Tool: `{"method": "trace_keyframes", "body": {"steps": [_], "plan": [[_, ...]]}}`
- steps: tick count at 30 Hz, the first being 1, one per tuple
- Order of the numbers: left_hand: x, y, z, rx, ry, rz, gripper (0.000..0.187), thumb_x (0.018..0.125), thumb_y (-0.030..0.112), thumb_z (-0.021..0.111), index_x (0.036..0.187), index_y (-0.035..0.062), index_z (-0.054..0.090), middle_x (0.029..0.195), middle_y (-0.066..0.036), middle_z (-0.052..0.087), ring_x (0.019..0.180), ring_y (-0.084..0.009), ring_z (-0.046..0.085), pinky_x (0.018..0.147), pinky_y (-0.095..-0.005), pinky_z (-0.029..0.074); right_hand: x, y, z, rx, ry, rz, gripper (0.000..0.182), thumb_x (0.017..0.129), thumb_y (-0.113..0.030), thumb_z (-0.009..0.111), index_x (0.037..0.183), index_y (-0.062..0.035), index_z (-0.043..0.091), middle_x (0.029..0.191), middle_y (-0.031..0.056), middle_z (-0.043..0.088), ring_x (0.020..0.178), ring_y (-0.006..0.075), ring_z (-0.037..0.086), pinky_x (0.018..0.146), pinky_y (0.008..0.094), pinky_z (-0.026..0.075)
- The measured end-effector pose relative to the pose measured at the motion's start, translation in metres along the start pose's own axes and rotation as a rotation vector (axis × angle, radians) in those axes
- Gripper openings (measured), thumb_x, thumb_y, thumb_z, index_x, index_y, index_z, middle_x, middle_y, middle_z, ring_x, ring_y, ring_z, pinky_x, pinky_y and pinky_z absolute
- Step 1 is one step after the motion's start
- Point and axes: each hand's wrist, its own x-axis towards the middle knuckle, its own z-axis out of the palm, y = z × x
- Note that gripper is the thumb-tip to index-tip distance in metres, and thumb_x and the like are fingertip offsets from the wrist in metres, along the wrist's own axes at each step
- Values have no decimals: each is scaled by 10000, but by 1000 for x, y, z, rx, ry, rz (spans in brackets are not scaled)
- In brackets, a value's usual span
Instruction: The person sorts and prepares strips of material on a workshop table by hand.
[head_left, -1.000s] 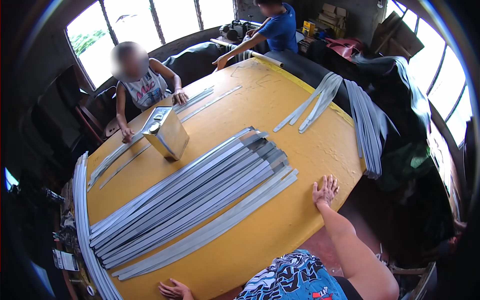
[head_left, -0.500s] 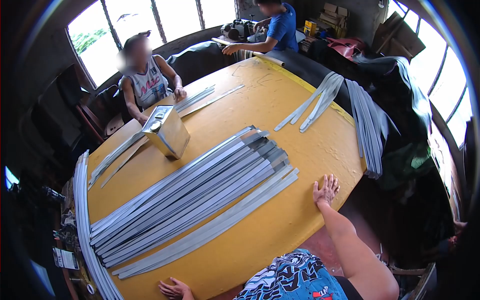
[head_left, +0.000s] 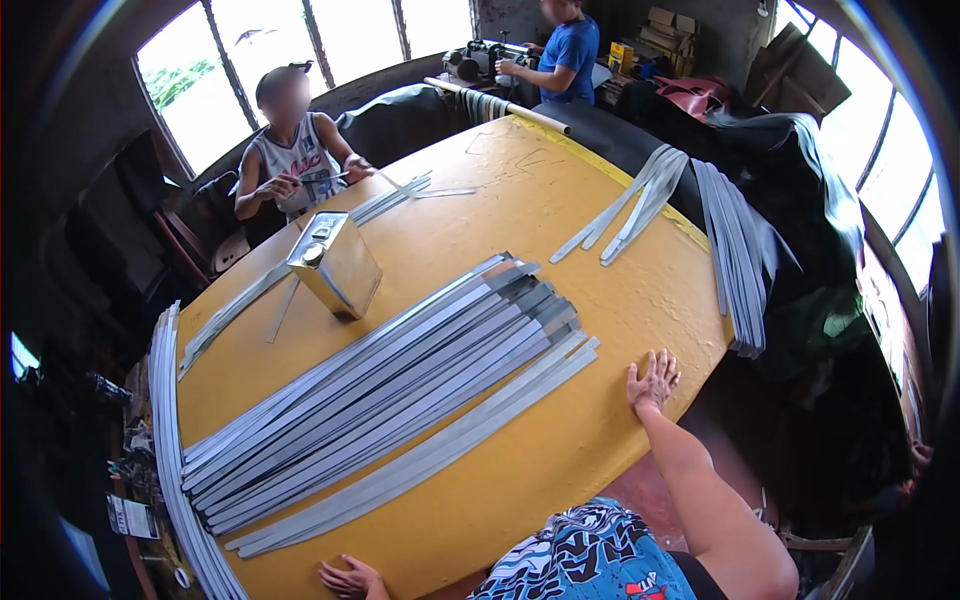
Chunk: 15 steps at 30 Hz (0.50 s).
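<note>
My right hand (head_left: 653, 383) lies flat with fingers spread on the yellow tabletop (head_left: 560, 440), near its right edge, holding nothing. At the near edge, my left hand (head_left: 350, 578) rests on the table, fingers apart and empty. Between and beyond my hands lies a wide bundle of long grey strips (head_left: 370, 400), with a narrower set of pale strips (head_left: 430, 455) on its near side. A metal can (head_left: 337, 268) stands behind the bundle. Neither hand touches the strips.
Across the table a person (head_left: 290, 150) in a sleeveless jersey holds a strip. Another person (head_left: 570, 55) in blue stands at a machine (head_left: 480, 60). Grey strips (head_left: 735, 250) hang over the right edge, others (head_left: 175, 430) over the left; a pole (head_left: 500, 104) lies at the far edge.
The person in the jersey has raised both hands and lifted a strip off the table. The person in blue has drawn a hand back from the pole toward the machine. My hands have stayed put.
</note>
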Motion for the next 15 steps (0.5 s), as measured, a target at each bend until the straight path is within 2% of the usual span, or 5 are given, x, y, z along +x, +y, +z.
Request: {"method": "trace_keyframes", "body": {"steps": [15], "plan": [[0,0,-4,-21,-18,-2,535,851,451,588,1324,234,466,1366,-16,465,1256,-212,432,957,-435,383,0,0,-1,7,2,-3,621,865,-469,480,1380,-129,408,1508,95,241,1412,299,121,1143,472,31]]}}
